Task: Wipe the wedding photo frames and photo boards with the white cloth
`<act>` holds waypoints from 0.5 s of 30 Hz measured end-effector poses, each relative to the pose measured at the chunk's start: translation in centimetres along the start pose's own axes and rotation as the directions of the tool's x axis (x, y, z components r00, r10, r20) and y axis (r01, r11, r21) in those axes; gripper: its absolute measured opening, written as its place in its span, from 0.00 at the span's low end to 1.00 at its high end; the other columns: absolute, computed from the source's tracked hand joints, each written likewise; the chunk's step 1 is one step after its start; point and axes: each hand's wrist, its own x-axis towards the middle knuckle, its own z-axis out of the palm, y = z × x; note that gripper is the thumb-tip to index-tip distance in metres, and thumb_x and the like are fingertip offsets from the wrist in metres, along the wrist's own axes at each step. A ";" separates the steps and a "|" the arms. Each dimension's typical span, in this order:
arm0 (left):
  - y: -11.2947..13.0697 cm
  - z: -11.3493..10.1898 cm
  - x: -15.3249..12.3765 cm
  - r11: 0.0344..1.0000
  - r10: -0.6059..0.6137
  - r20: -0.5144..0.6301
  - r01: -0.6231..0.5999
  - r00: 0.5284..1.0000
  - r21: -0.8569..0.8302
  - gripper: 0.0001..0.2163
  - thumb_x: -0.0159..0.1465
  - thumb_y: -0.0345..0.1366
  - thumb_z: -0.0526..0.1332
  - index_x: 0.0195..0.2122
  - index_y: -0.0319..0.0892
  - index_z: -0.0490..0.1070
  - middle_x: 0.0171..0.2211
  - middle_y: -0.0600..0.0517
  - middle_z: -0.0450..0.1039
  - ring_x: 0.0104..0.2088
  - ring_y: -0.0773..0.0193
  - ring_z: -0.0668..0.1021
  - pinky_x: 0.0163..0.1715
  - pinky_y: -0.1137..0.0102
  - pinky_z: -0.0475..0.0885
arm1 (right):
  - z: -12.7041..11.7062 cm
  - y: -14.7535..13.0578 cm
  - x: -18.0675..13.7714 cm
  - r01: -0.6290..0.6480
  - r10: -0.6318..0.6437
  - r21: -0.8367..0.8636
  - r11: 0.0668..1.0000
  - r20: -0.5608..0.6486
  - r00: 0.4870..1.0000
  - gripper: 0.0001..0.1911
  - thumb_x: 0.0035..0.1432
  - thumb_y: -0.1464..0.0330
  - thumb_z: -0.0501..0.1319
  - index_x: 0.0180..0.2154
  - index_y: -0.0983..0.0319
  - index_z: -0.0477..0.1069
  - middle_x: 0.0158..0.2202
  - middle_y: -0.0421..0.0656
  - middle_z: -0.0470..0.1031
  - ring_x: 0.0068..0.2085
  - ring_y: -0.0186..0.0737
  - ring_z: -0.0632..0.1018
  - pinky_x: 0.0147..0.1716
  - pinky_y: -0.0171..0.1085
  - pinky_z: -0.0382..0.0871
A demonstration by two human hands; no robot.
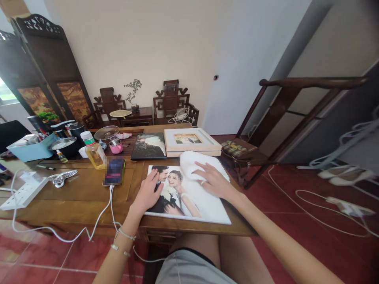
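A photo print (174, 201) of a couple, with a broad white area on its right side, lies flat near the table's front edge. On its left side rests my left hand (151, 191), fingers stretched out and lying flat. My right hand (211, 179) lies on a white cloth (187, 162) over the upper right of the print. Its fingers are spread and press down on the cloth from above. Part of the cloth is hidden under that hand.
Behind the print are a dark photo panel (148, 146) and a white picture frame (192, 150). To the left stand a charging phone (114, 171), an oil-coloured bottle (94, 154), a pink cup (115, 146) and a power strip (25, 193). A wooden chair (278, 102) is at the right.
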 end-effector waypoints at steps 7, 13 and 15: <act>-0.4 0.5 0.2 0.999 -0.009 -0.048 0.008 0.999 -0.032 0.23 0.67 0.41 0.48 0.61 0.37 0.57 0.65 0.42 0.52 0.65 0.56 0.56 0.61 0.57 0.56 | -2.8 -5.9 -5.6 0.107 -0.116 0.085 0.991 0.114 0.987 0.24 0.39 0.80 0.51 0.39 0.60 0.72 0.62 0.46 0.60 0.66 0.48 0.50 0.61 0.59 0.44; -0.9 0.6 0.3 0.999 -0.011 -0.071 0.008 0.997 -0.048 0.23 0.66 0.41 0.49 0.61 0.37 0.58 0.64 0.42 0.53 0.65 0.56 0.56 0.61 0.58 0.56 | -4.3 -7.7 -7.6 0.141 -0.157 0.094 0.986 0.193 0.969 0.24 0.39 0.81 0.50 0.38 0.59 0.71 0.64 0.42 0.57 0.66 0.47 0.49 0.63 0.57 0.42; -1.2 0.6 0.5 0.999 -0.020 -0.086 0.017 0.996 -0.041 0.23 0.66 0.41 0.50 0.60 0.37 0.58 0.64 0.42 0.53 0.64 0.56 0.57 0.61 0.58 0.56 | -3.7 -6.4 -6.4 0.115 -0.130 0.093 0.989 0.181 0.975 0.25 0.40 0.80 0.50 0.40 0.59 0.71 0.63 0.43 0.58 0.66 0.47 0.51 0.62 0.57 0.44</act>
